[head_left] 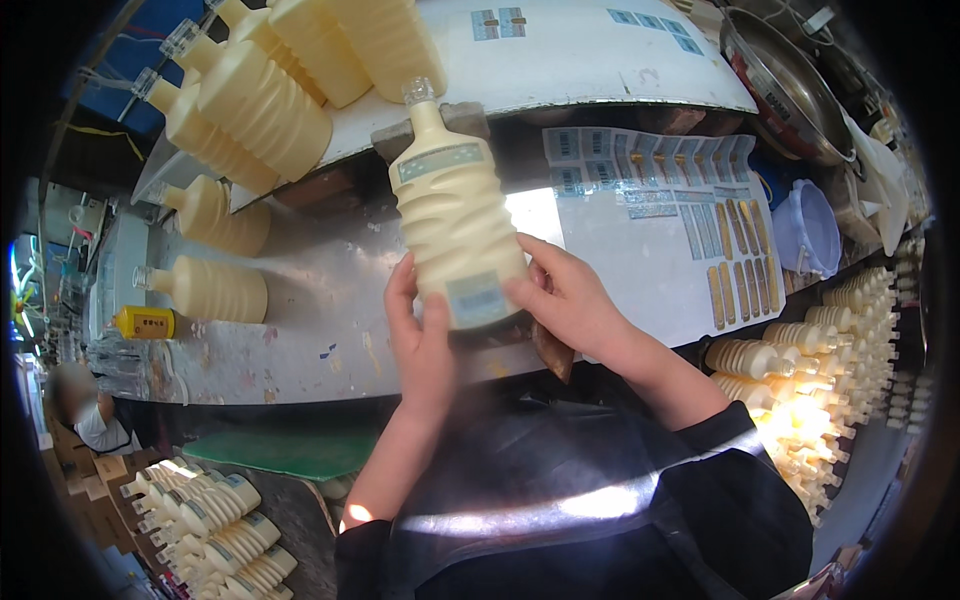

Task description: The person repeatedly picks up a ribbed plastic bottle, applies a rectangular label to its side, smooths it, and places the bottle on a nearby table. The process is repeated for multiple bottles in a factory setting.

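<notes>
A cream-coloured ribbed bottle (pixel 452 225) with a clear threaded neck is held between my two hands, neck pointing away from me. It bears a grey-blue label (pixel 440 163) across its shoulder and a squarish blue label (pixel 478 299) near its base. My left hand (pixel 420 335) is closed on the lower left side, the thumb lying on the front. My right hand (pixel 570 298) grips the lower right side, its thumb beside the blue label. To the right, sheets of blue and gold decals (pixel 690 222) lie on the white table surface.
Large cream bottles (pixel 262 105) stand at the far left on a white raised shelf (pixel 590 65). Two lie nearer, beside a small yellow container (pixel 145 322). A pale bucket (pixel 806 230) and metal pan (pixel 785 85) are at right. Many bottles (pixel 795 370) fill the lower right; more (pixel 205 515) lie lower left.
</notes>
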`<action>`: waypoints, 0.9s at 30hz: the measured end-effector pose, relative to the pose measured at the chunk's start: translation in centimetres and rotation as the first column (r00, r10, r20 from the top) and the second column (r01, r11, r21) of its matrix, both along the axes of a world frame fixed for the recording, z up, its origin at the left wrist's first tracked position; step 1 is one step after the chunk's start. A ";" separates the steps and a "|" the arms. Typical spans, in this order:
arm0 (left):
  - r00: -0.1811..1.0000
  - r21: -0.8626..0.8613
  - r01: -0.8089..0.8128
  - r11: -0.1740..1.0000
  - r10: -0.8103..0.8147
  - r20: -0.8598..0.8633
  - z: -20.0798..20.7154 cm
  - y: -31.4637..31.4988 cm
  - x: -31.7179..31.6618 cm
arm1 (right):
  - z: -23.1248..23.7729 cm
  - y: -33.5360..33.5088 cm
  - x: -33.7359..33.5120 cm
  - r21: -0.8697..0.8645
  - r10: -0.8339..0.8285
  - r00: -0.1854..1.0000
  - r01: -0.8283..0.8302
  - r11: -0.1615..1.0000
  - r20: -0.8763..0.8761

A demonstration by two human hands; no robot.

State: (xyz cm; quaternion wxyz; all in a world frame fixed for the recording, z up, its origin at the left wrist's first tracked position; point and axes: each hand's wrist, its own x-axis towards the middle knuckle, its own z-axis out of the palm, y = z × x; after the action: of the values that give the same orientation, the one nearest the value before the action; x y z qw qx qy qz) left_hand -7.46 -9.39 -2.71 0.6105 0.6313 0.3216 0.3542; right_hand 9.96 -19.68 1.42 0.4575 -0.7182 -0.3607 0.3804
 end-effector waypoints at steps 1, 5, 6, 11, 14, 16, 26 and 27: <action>1.000 -0.008 -0.003 1.000 0.003 0.016 0.0 0.0 0.0 | 0.3 0.0 0.0 -0.005 0.002 1.000 -0.002 1.000 0.020; 0.997 -0.071 -0.001 0.997 0.007 0.083 0.7 -0.5 0.3 | 1.4 -0.1 -0.5 -0.014 0.010 0.995 -0.009 1.000 0.095; 0.995 -0.095 0.002 0.996 0.007 0.100 0.8 -0.6 0.4 | 1.4 0.0 -0.8 -0.006 0.001 0.987 -0.001 1.000 0.159; 0.999 -0.072 -0.023 0.997 0.026 0.032 0.8 -0.7 0.7 | 1.1 0.2 -0.9 -0.030 -0.004 0.979 0.010 0.999 0.206; 0.999 -0.046 -0.024 0.999 0.025 0.024 0.8 -0.7 0.7 | 1.1 0.2 -0.9 -0.028 -0.006 0.983 0.011 1.000 0.183; 0.999 -0.052 -0.027 0.998 0.029 0.029 0.9 -0.8 0.8 | 1.0 0.2 -1.0 -0.021 -0.013 0.983 0.017 1.000 0.181; 0.997 -0.047 -0.026 0.999 0.029 0.068 0.4 -0.7 0.8 | 1.1 0.2 -0.9 -0.026 -0.006 0.987 0.010 1.000 0.160; 0.997 -0.047 -0.025 0.999 0.028 0.072 0.5 -0.8 0.8 | 1.1 0.2 -0.9 -0.029 -0.004 0.986 0.009 1.000 0.165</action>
State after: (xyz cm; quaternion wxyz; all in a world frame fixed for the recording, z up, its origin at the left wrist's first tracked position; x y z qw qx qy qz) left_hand -6.64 -10.15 -2.22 0.6312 0.5995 0.3156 0.3775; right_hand 9.10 -19.45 2.49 0.4167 -0.7552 -0.3892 0.3233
